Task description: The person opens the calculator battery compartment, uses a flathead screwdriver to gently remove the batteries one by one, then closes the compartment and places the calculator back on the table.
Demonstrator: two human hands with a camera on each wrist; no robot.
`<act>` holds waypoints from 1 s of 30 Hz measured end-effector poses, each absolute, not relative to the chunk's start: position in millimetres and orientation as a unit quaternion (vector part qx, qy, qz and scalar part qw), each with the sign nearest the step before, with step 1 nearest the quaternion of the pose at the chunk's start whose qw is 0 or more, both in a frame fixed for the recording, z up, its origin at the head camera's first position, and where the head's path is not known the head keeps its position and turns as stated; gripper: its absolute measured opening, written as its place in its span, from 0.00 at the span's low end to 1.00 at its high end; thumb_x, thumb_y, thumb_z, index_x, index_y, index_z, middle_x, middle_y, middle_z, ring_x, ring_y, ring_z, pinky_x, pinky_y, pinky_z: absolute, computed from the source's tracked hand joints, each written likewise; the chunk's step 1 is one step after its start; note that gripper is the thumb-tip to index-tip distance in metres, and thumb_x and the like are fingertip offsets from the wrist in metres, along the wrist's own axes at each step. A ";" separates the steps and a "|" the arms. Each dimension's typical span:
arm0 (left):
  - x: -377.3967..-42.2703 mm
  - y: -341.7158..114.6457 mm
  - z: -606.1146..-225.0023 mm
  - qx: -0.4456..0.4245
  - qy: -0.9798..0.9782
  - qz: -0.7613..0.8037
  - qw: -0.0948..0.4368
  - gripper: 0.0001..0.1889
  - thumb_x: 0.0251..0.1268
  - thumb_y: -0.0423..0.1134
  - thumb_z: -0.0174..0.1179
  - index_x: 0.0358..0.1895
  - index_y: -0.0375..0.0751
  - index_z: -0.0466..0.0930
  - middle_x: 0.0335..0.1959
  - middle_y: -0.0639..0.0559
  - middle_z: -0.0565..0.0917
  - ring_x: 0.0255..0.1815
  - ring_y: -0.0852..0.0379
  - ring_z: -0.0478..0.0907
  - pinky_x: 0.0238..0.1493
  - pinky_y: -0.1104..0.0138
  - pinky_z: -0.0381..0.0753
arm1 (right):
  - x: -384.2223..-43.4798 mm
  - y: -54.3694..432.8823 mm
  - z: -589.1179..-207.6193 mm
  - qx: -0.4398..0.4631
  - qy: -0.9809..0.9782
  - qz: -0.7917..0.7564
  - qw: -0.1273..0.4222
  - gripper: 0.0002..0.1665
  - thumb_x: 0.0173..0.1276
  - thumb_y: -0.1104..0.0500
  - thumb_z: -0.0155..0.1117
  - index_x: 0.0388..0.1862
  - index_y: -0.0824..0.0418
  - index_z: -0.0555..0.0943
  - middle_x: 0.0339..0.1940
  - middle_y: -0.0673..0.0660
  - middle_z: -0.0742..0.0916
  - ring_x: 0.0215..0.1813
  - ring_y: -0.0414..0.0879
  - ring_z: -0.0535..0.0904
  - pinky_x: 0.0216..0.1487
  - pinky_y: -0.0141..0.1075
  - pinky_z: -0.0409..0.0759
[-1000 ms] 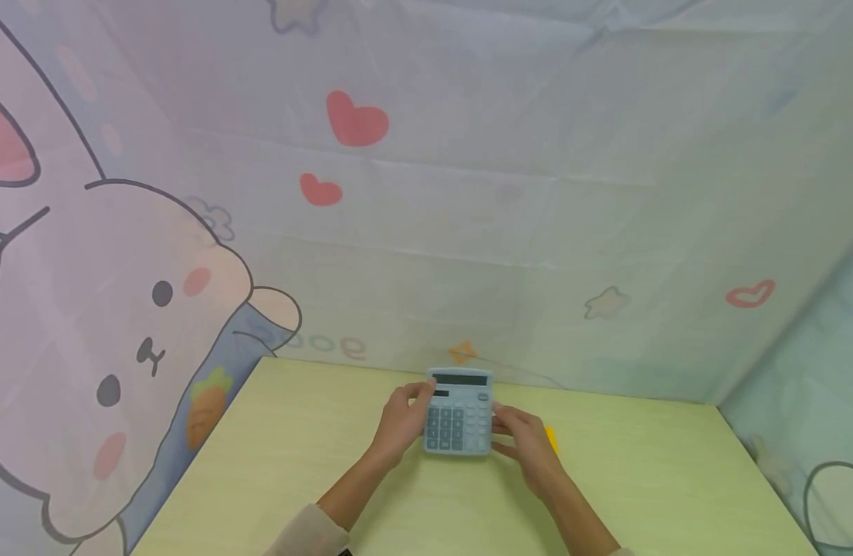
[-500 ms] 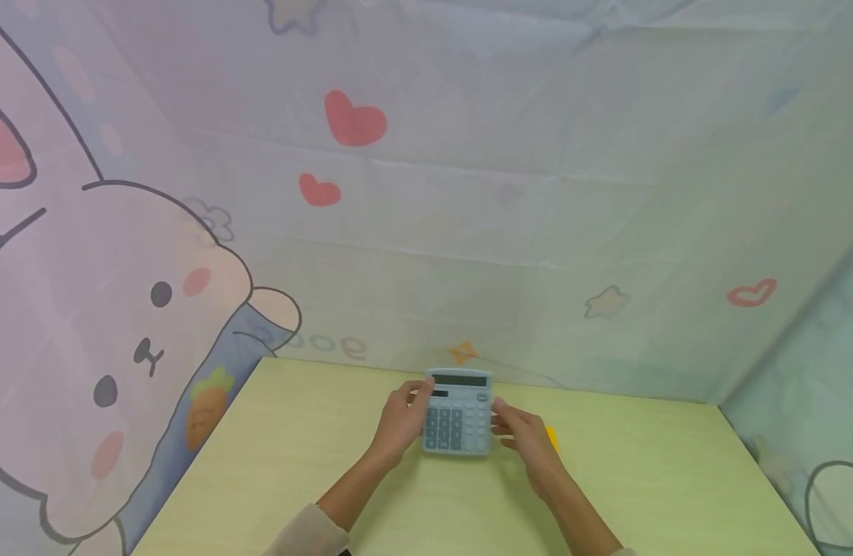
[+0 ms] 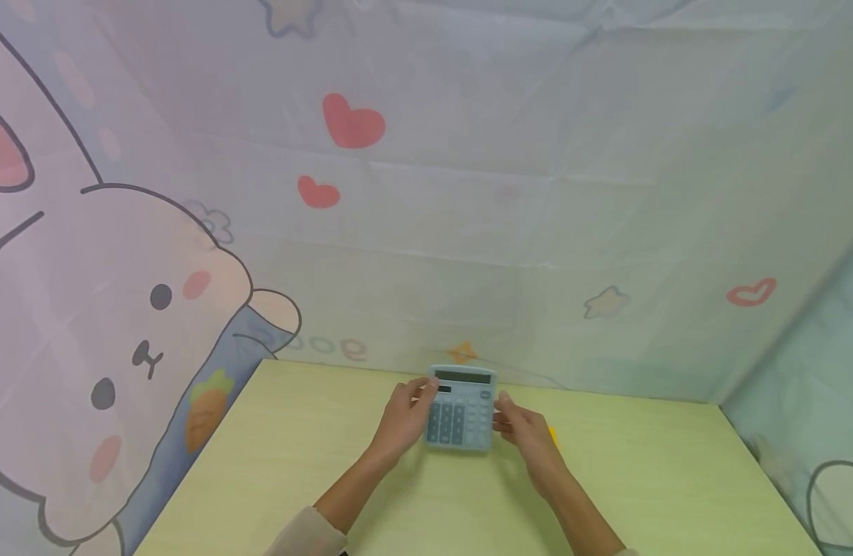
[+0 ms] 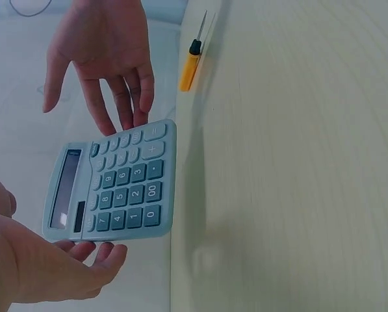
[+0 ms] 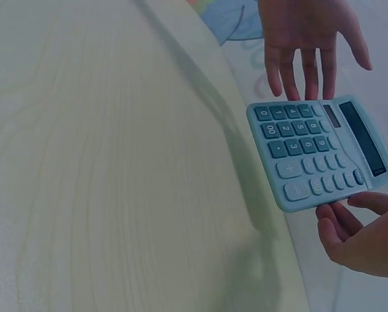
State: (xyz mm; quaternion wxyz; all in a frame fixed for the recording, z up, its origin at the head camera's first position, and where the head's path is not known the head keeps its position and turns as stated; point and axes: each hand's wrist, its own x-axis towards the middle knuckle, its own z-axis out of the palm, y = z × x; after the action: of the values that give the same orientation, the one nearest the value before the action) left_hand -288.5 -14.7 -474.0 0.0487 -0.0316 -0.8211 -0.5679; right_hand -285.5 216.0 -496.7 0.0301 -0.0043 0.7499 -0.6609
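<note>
A light blue calculator (image 3: pixel 461 409) is up off the table between my two hands, its keys and display facing me. My left hand (image 3: pixel 401 417) has its fingers at the left edge, with the thumb overlapping the corner by the display in the head view. In the right wrist view, the fingers of the left hand (image 5: pixel 304 39) run straight to that edge, thumb apart. My right hand (image 3: pixel 530 440) is at the opposite edge. The left wrist view shows the right hand (image 4: pixel 112 52) with straight fingers reaching the calculator and its thumb spread away. Both hands' fingertips are partly hidden by the calculator.
A yellow-handled tool with a thin metal shaft (image 4: pixel 190 70) lies on the pale wooden table (image 3: pixel 315 448), mostly behind my right hand in the head view. A printed cloth (image 3: pixel 468 193) hangs along the back. A dark cable loop (image 3: pixel 811 502) shows at the right.
The calculator's lower edge has risen slightly and it has shifted a little to the right. The right hand's lower fingers have drawn together. The left hand has barely moved.
</note>
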 end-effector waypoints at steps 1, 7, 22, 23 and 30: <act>-287.8 -14.7 -473.8 -0.033 -0.822 -0.566 0.048 0.34 0.84 0.63 0.48 0.72 0.38 0.77 0.56 0.43 0.77 0.59 0.41 0.79 0.61 0.45 0.79 | -284.9 216.3 -496.4 -0.007 0.750 -0.661 0.029 0.48 0.81 0.31 0.53 0.71 0.75 0.76 0.62 0.70 0.85 0.66 0.63 0.82 0.74 0.56 0.73; -285.3 -14.9 -475.5 -0.037 -0.823 -0.564 0.046 0.36 0.84 0.65 0.44 0.74 0.38 0.75 0.58 0.44 0.77 0.64 0.39 0.77 0.63 0.45 0.78 | -281.4 217.5 -493.1 -0.010 0.747 -0.664 0.031 0.51 0.81 0.28 0.50 0.72 0.75 0.75 0.64 0.71 0.83 0.67 0.64 0.80 0.75 0.56 0.71; -284.4 -18.1 -474.9 -0.028 -0.817 -0.576 0.034 0.35 0.80 0.70 0.46 0.68 0.45 0.78 0.62 0.45 0.80 0.64 0.40 0.79 0.63 0.44 0.79 | -282.9 218.5 -489.5 -0.013 0.751 -0.660 0.013 0.51 0.82 0.29 0.48 0.68 0.76 0.77 0.63 0.72 0.85 0.67 0.66 0.81 0.74 0.55 0.74; -285.0 -17.9 -475.9 -0.024 -0.817 -0.576 0.035 0.34 0.80 0.70 0.46 0.67 0.46 0.79 0.62 0.46 0.81 0.64 0.41 0.79 0.62 0.45 0.79 | -282.6 218.4 -489.1 -0.012 0.751 -0.660 0.011 0.50 0.82 0.29 0.48 0.68 0.77 0.78 0.63 0.72 0.85 0.67 0.66 0.81 0.74 0.54 0.74; -280.3 -16.6 -472.0 -0.016 -0.809 -0.585 0.058 0.26 0.84 0.62 0.49 0.59 0.42 0.80 0.57 0.46 0.84 0.59 0.42 0.81 0.57 0.45 0.81 | -279.2 216.9 -489.2 -0.005 0.753 -0.658 0.003 0.51 0.81 0.28 0.49 0.68 0.76 0.78 0.64 0.71 0.85 0.68 0.65 0.81 0.74 0.52 0.74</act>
State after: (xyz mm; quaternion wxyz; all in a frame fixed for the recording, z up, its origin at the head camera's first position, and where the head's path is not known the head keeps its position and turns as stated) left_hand -280.3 -16.6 -472.0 0.0576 -0.0165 -0.8087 -0.5852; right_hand -279.2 216.9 -489.2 0.0031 -0.0048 0.7532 -0.6577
